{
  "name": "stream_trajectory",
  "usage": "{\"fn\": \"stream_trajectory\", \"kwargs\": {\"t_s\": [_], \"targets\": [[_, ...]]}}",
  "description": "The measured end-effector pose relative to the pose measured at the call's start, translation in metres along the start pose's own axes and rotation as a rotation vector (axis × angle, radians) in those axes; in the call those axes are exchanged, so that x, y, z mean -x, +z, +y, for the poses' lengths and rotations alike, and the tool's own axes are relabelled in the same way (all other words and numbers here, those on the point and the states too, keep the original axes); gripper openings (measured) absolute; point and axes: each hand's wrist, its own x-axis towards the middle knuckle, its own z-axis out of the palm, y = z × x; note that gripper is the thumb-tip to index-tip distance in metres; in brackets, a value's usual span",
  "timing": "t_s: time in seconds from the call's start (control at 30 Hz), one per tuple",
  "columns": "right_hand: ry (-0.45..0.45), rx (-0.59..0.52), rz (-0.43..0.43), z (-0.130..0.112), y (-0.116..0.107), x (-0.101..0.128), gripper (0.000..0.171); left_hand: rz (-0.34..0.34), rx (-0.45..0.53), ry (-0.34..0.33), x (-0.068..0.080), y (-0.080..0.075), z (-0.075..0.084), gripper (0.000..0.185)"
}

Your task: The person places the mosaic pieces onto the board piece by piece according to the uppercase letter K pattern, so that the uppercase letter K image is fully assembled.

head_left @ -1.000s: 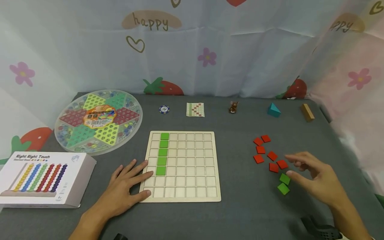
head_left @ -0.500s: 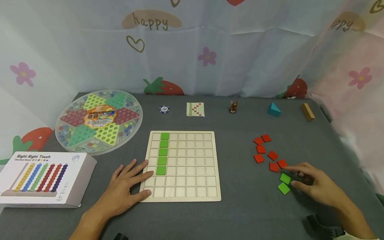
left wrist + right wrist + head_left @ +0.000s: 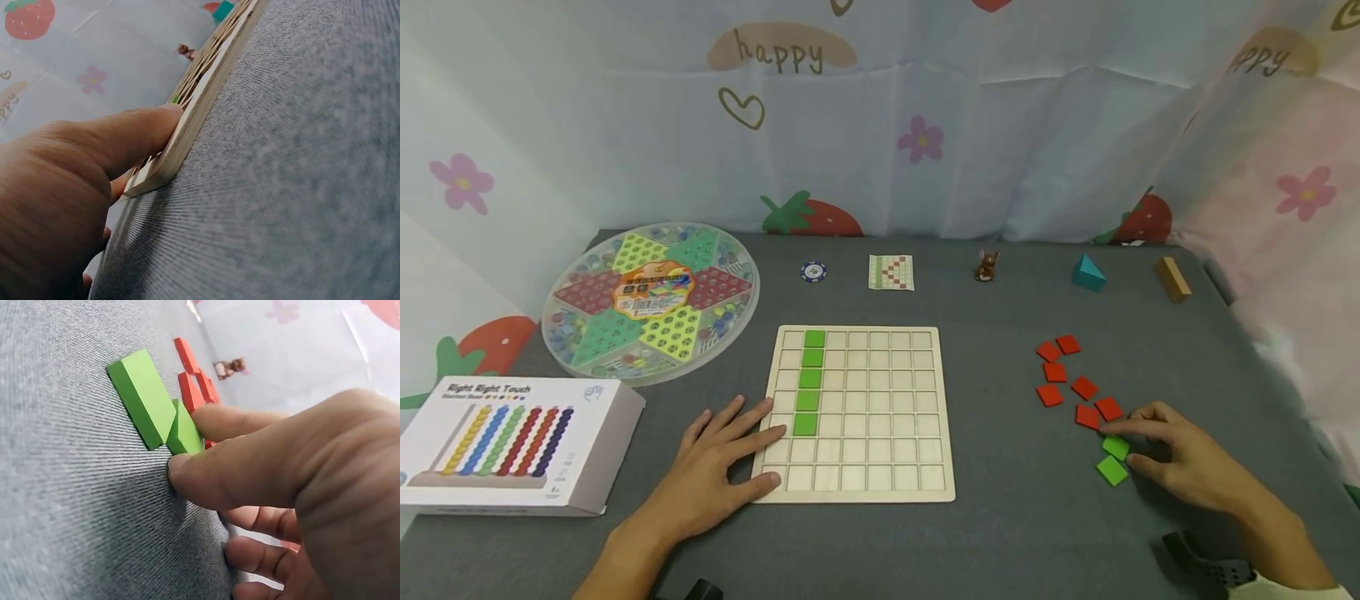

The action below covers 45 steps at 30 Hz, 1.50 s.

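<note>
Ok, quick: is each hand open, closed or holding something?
Left hand: open, touching the board.
Right hand: closed, pinching the green tile nearer the red tiles.

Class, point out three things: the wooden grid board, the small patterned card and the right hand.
Wooden grid board (image 3: pixel 855 403): head view, on a bare cell.
Small patterned card (image 3: pixel 891 272): head view, on its printed face.
Right hand (image 3: pixel 1187 463): head view, near its middle.

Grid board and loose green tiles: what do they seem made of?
Grid board: probably wood, matte and unpainted; pale tan edge in the left wrist view. Loose green tiles: perhaps painted wood, low-sheen, solid green on tops and sides; plastic stays possible.
</note>
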Motion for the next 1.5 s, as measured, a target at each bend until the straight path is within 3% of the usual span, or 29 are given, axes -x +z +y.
{"fn": "stream_trajectory", "kwargs": {"t_s": [0.23,0.53,0.97,1.2,1.3,1.5], "targets": [[0.127,0.064,0.059,0.000,0.002,0.000,0.033,-0.004,-0.006,0.002,0.000,0.001,-0.001,0.057],[0.178,0.044,0.175,-0.012,0.001,0.003,0.031,-0.007,-0.006,0.000,0.000,0.001,-0.003,0.057],[-0.026,0.016,0.363,-0.055,-0.009,-0.010,0.052,-0.008,-0.003,-0.003,0.000,0.001,-0.002,0.057],[-0.153,-0.148,0.410,-0.092,-0.014,-0.027,0.049,0.001,0.008,0.003,-0.001,0.001,-0.001,0.056],[-0.211,-0.183,0.431,-0.105,-0.012,-0.034,0.045,0.000,0.010,0.002,-0.002,0.001,0.000,0.056],[-0.238,-0.191,0.433,-0.111,0.000,-0.044,0.046,0.003,0.008,0.010,-0.001,0.001,-0.001,0.055]]}}
